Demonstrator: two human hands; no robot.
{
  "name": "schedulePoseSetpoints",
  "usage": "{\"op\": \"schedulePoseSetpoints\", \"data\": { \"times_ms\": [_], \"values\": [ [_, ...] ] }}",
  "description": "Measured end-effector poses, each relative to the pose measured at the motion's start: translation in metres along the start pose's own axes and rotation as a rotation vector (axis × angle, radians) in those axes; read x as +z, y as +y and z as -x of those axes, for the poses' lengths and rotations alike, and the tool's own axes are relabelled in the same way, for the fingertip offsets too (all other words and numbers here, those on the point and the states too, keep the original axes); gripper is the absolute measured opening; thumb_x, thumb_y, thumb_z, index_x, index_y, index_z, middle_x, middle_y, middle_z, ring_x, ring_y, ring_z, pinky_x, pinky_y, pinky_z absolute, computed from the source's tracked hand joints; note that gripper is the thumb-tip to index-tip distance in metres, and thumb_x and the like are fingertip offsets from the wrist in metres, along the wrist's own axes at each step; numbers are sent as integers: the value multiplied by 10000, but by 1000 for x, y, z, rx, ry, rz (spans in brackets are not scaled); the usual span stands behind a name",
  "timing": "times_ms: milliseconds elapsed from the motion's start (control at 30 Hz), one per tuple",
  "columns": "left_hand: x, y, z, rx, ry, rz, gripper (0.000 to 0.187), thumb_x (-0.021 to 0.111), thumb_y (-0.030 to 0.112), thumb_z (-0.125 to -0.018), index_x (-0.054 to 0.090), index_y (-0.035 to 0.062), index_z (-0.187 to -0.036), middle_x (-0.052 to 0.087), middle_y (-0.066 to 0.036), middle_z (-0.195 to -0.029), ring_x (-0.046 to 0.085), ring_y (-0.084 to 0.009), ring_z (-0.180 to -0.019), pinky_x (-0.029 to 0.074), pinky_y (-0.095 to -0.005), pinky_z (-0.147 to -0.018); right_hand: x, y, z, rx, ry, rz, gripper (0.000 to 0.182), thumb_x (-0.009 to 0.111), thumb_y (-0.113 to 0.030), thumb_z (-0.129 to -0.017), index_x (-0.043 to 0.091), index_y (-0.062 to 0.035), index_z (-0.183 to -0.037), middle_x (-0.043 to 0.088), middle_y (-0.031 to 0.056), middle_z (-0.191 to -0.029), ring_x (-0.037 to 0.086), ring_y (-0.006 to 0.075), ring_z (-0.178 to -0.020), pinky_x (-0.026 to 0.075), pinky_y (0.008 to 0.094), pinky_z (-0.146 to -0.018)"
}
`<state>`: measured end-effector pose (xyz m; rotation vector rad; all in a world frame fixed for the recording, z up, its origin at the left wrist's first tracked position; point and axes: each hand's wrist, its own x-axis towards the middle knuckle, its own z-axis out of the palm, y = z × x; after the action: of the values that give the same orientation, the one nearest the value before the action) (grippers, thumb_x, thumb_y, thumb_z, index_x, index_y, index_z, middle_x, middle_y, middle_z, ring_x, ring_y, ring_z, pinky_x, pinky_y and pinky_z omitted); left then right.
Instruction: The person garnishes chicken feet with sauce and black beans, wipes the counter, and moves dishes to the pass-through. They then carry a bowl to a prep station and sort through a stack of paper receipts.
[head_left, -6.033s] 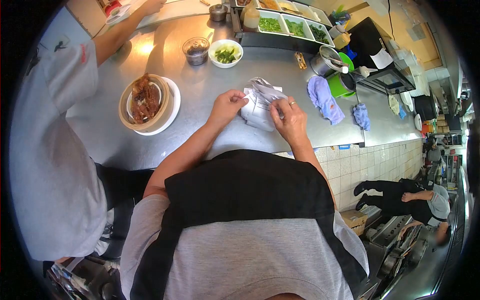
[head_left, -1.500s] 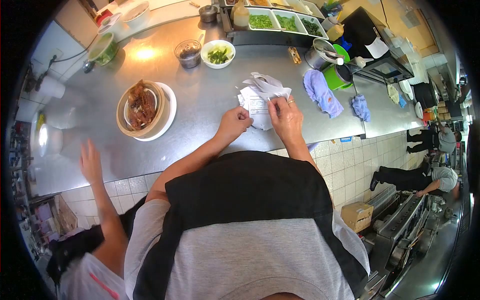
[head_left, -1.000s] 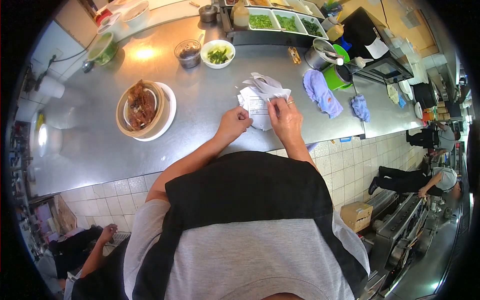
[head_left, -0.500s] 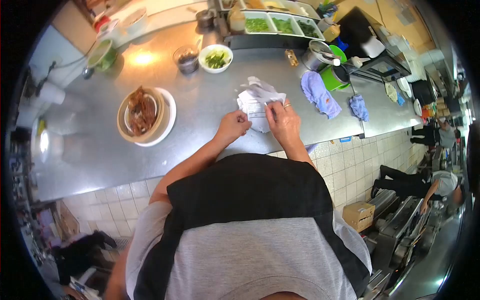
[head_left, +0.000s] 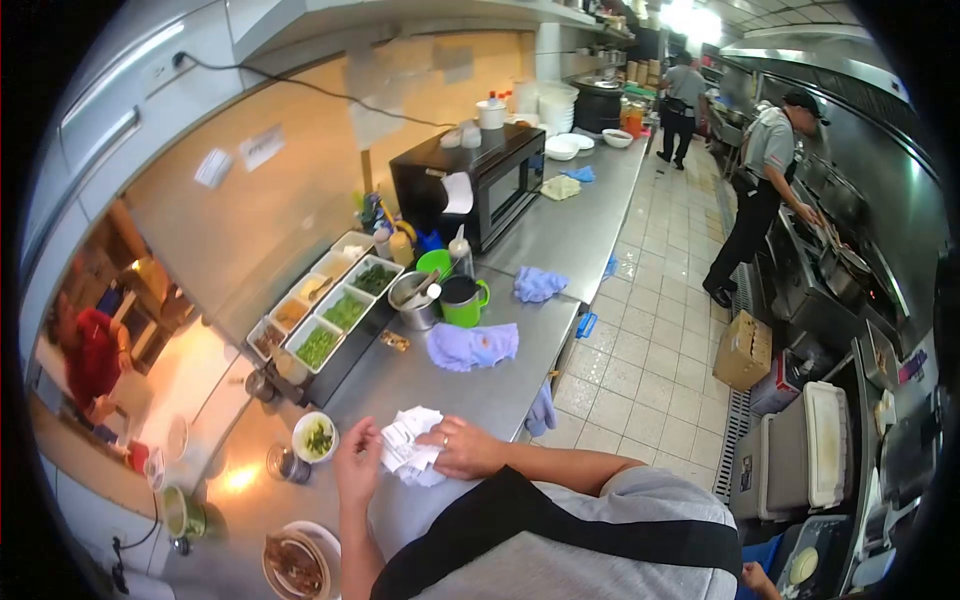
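A loose pile of crumpled white paper slips [head_left: 408, 440] with printed lines, like order receipts, lies on the steel counter in front of me. My right hand [head_left: 462, 450] grips the slips at their right side, with a ring on one finger. Just left of the pile is my left hand [head_left: 357, 462], its fingers loosely bent and apart, with nothing visible in them. Beyond that hand stands a white bowl of chopped greens [head_left: 316, 438], next to a dark glass jar [head_left: 287, 465]. Closer to me sits a bamboo steamer [head_left: 275, 568] with brown food in it.
On the steel counter [head_left: 600, 215] are purple cloths [head_left: 472, 346], a green jug [head_left: 462, 302], a metal pot [head_left: 414, 300] and a microwave [head_left: 470, 185]. Topping trays [head_left: 320, 345] line the back. Co-workers [head_left: 770, 180] stand along the stove side. A carton [head_left: 743, 350] sits on the floor.
My view has swung up and to the right, along the counter and aisle. The left hand's fingers have loosened beside the slips, while the right hand stays on them.
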<state>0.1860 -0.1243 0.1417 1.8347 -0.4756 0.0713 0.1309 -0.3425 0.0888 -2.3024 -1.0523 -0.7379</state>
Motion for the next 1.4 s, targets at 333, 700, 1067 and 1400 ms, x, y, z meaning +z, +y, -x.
{"op": "schedulePoseSetpoints", "data": {
  "times_ms": [333, 700, 1067, 1400],
  "values": [
    [40, -32, -1, 30, -220, -339, 145, 672, 86, -732, 673, 21, -862, 594, -90, -769, 577, -213, -667, 470, -317, -632, -15, 24, 32, 293, 10, -204, 188, 640, -250, -809, 610, -67, -834, 564, 114, -1157, 527, 286, -1041, 379, 429, -896],
    [74, -58, 31, 255, 148, -411, 101, 624, 85, -792, 574, 0, -814, 534, -141, -739, 519, -310, -736, 432, -403, -673, 2, 57, 75, 458, -15, 283, 311, 613, -284, -809, 565, -87, -1044, 538, 112, -1169, 490, 280, -1097, 370, 424, -911],
    [50, -54, -34, 136, 288, -476, 469, 594, 55, -785, 472, -12, -1233, 449, -212, -1280, 419, -374, -1204, 337, -413, -1029, 6, 64, 70, 436, -13, 162, 291, 663, -133, -733, 600, -68, -1010, 579, 140, -1107, 523, 331, -1006, 388, 435, -874],
    [-142, 1, 172, -116, 1118, -982, 290, 557, 85, -810, 584, 48, -1097, 559, -173, -1096, 523, -355, -1016, 412, -449, -892, 16, 58, 62, 383, -45, 212, 230, 610, -105, -792, 611, -80, -1021, 573, 149, -1126, 520, 337, -1030, 392, 424, -902]
  ]
}}
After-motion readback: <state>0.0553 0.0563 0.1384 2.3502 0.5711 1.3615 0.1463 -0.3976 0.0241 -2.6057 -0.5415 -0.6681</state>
